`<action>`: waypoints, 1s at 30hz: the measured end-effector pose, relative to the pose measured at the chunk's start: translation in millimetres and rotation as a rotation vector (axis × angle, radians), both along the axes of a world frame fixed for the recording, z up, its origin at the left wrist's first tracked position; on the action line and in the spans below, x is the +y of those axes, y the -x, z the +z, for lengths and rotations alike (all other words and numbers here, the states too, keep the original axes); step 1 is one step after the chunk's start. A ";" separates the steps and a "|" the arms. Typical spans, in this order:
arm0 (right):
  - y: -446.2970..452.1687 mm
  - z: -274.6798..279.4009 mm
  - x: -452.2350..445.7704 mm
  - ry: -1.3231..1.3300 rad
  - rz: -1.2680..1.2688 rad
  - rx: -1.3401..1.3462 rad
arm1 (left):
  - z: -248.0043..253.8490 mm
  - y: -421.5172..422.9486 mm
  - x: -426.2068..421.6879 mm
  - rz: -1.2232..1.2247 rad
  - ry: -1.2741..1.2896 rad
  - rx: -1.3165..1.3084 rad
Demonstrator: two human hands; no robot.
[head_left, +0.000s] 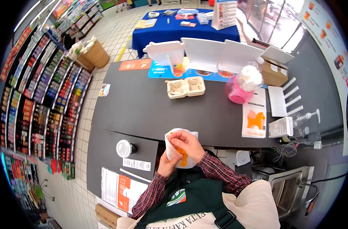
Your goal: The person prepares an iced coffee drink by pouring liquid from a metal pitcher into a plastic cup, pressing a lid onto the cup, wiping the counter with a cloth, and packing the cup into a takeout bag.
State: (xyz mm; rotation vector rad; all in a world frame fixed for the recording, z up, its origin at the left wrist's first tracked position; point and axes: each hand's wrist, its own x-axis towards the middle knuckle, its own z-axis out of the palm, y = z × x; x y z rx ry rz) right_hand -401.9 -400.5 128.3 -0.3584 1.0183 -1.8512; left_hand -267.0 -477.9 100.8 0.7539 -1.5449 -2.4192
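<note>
Between my hands, just over the counter's near edge, is a white bag (192, 162) with an orange print. My left hand (168, 163) is closed on its left side. My right hand (191, 145) is bent over the upper part, with thumb and fingers pinched together at the bag. What is inside it, if anything, is hidden. Left of my hands stands a dark cup with a clear lid (124, 148). A printed white slip (137, 164) and a thin white straw (135, 175) lie close to it.
A pulp cup carrier (186, 87) sits on the dark counter (143, 103). Similar printed bags (255, 120) lie to the right, by a pink container (239, 91) and a pump bottle (307, 118). White panels (204, 53) line the back edge. A sink (290, 191) is at lower right.
</note>
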 end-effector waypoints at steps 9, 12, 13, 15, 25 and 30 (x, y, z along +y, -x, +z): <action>65.4 -48.2 16.2 -0.278 0.008 0.324 | 83.1 -44.6 -23.5 0.416 -0.159 0.067; 44.6 -81.5 10.7 -0.198 0.365 0.161 | 101.3 -58.3 -31.8 0.454 -0.137 0.162; 32.7 -89.0 1.3 -0.090 0.484 0.117 | 108.2 -61.1 -34.7 0.470 -0.142 0.177; 8.1 -84.7 -14.3 0.064 0.546 0.024 | 115.5 -65.0 -40.8 0.509 -0.144 0.207; 11.0 -71.5 -17.0 -0.049 0.326 -0.376 | 72.7 -93.9 -85.6 0.564 -0.062 0.006; 21.6 -70.9 8.7 -0.074 0.076 -0.322 | 42.6 -75.6 -65.2 0.584 0.658 -0.399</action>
